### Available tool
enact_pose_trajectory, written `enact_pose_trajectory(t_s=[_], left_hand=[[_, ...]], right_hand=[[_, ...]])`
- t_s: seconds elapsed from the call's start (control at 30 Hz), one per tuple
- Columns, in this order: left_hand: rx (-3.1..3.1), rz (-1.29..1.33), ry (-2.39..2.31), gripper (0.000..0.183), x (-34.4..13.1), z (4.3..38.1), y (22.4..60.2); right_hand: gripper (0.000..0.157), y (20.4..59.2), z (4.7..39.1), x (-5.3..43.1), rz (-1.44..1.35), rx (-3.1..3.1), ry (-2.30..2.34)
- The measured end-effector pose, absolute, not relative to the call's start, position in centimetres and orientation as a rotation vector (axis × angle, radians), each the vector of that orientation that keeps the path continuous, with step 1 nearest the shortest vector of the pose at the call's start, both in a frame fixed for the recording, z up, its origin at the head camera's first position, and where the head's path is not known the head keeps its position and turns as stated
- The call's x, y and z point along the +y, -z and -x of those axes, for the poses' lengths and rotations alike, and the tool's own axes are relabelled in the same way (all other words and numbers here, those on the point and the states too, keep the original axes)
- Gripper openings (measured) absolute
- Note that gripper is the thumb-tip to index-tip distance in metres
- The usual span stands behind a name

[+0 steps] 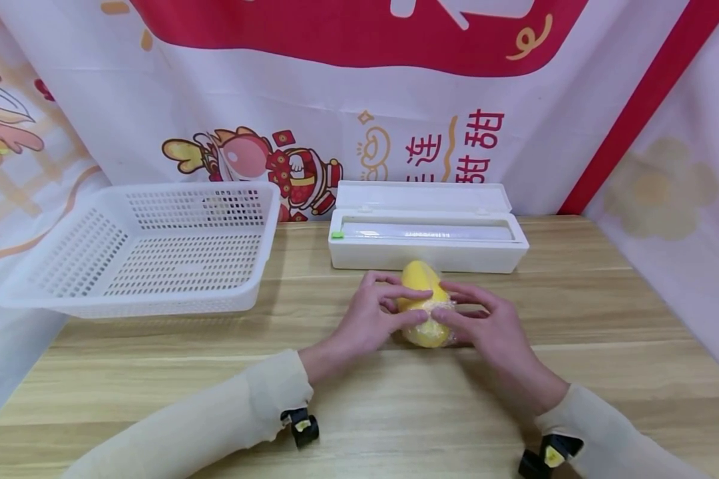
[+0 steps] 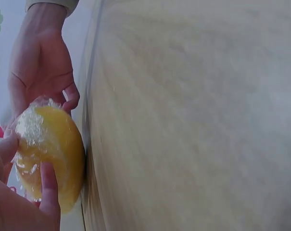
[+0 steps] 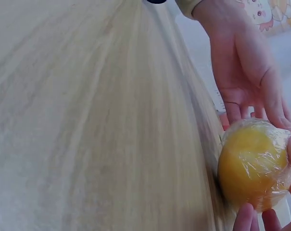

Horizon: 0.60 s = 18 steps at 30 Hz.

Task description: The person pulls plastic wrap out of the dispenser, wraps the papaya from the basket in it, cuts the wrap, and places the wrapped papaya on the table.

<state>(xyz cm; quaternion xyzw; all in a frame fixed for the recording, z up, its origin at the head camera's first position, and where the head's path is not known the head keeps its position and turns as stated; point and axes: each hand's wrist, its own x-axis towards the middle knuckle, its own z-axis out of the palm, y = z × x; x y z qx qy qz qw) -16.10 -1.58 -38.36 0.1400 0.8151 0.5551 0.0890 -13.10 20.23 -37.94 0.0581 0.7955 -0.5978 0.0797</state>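
Observation:
A yellow, oval, mango-like fruit (image 1: pixel 418 276) lies on the wooden table, its long side pointing away from me. Clear cling film (image 3: pixel 272 156) covers much of it, crumpled and shiny in patches. My left hand (image 1: pixel 364 318) holds the fruit from the left, with thumb and fingertips on the film near its top. From the opposite side, my right hand (image 1: pixel 502 326) grips it too, and the two thumbs nearly meet over the bunched film. In the left wrist view, the film gathers in a whitish clump at the fruit's near end. The fruit's underside is hidden.
Just behind the fruit stands a white cling film dispenser (image 1: pixel 428 257), lid raised, roll showing inside, with a green slider at its left end. A white perforated plastic basket (image 1: pixel 251 283) sits at the back left. Printed cloth (image 1: pixel 311 100) hangs behind the table (image 1: pixel 383 426).

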Motion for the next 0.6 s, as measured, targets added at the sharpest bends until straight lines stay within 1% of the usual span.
enact_pose_trajectory(t_s=[0.1, 0.33, 0.47, 0.6], left_hand=[[2.376, -0.410, -1.644, 0.025, -1.95, 16.40, 38.44], [2.286, -0.380, -1.686, 0.027, -2.48, 16.68, 38.64], [2.319, -0.404, -1.667, 0.026, -2.18, 16.86, 38.65], [2.342, -0.415, -1.660, 0.024, -1.78, 17.00, 38.64]], right_hand=[[0.062, 38.05, 13.28, 20.34, -0.173, 2.337, 1.813], [0.054, 38.35, 13.53, 20.88, -0.118, 2.205, 1.880], [0.054, 38.30, 13.74, 20.76, -0.143, 2.202, 1.886], [0.058, 38.19, 13.78, 20.54, -0.166, 2.225, 1.868]])
